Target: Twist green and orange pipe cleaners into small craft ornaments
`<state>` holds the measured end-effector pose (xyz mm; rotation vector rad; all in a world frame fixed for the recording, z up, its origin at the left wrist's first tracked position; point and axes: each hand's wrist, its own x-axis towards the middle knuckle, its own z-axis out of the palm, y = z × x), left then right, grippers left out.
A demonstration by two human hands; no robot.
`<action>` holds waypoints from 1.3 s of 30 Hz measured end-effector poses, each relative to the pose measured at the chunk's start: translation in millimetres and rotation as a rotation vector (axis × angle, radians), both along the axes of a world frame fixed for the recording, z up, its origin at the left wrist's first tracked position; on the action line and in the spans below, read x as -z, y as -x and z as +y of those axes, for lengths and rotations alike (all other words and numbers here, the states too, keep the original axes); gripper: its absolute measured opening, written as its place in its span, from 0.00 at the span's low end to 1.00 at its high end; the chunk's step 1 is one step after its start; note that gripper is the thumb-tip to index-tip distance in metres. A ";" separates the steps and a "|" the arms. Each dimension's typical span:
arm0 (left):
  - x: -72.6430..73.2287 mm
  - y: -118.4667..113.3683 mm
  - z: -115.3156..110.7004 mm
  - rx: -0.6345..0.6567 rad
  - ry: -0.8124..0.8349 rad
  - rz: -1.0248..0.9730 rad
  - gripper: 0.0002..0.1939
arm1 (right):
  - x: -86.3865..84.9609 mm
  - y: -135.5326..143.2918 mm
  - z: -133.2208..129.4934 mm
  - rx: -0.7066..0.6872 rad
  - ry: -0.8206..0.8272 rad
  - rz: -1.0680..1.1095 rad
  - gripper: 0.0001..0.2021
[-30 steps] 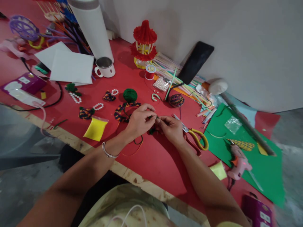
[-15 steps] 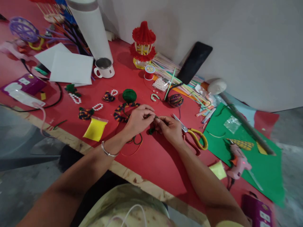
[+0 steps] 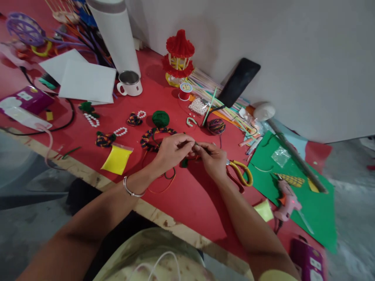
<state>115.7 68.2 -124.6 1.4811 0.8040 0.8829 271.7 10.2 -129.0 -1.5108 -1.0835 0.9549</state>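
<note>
My left hand (image 3: 175, 151) and my right hand (image 3: 212, 158) meet over the red table, fingertips pinched together on dark green yarn (image 3: 184, 162). A small tuft of it hangs below the fingers; the rest is hidden by them. Beside my left hand lies a multicoloured crocheted ring (image 3: 146, 140), partly covered by the hand. Loose green and orange strands (image 3: 165, 183) trail on the table under my left wrist. Scissors with yellow and red handles (image 3: 243, 171) lie against my right hand, their blades mostly hidden. A green yarn ball (image 3: 160, 118) rests behind the ring.
Pearl loops with yarn flowers (image 3: 107, 138) and a yellow packet (image 3: 117, 159) lie to the left. Behind are a mug (image 3: 129, 82), a red thread spool (image 3: 185, 91), a bag of pearls (image 3: 199, 105) and a multicoloured yarn ball (image 3: 216, 126). A pink glue gun (image 3: 288, 201) lies right.
My right hand has shifted slightly and now covers the scissor blades. Both hands keep their pinch on the green yarn. The whole view has turned a little.
</note>
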 end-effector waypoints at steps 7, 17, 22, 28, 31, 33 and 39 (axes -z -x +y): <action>2.4 -1.8 -1.2 0.031 -0.016 0.008 0.08 | 6.3 -4.7 -7.7 -0.002 0.012 0.089 0.13; 9.1 -0.7 -0.4 0.054 -0.185 0.051 0.10 | 16.0 -5.7 -11.2 -0.061 0.023 0.154 0.13; 10.6 0.0 1.6 0.018 -0.346 0.110 0.09 | 16.8 -6.2 -11.8 -0.069 0.019 0.139 0.12; 8.7 0.6 1.8 0.006 -0.406 0.101 0.10 | 17.4 -6.3 -12.4 -0.071 0.030 0.135 0.14; 8.6 1.1 1.7 0.025 -0.436 0.113 0.10 | 16.7 -5.7 -12.0 -0.070 0.025 0.138 0.14; 8.2 1.3 1.4 0.030 -0.439 0.125 0.11 | 16.5 -5.2 -11.8 -0.063 0.026 0.132 0.14; 6.3 1.9 0.5 0.022 -0.449 0.118 0.10 | 17.0 -4.6 -11.9 -0.075 0.019 0.126 0.14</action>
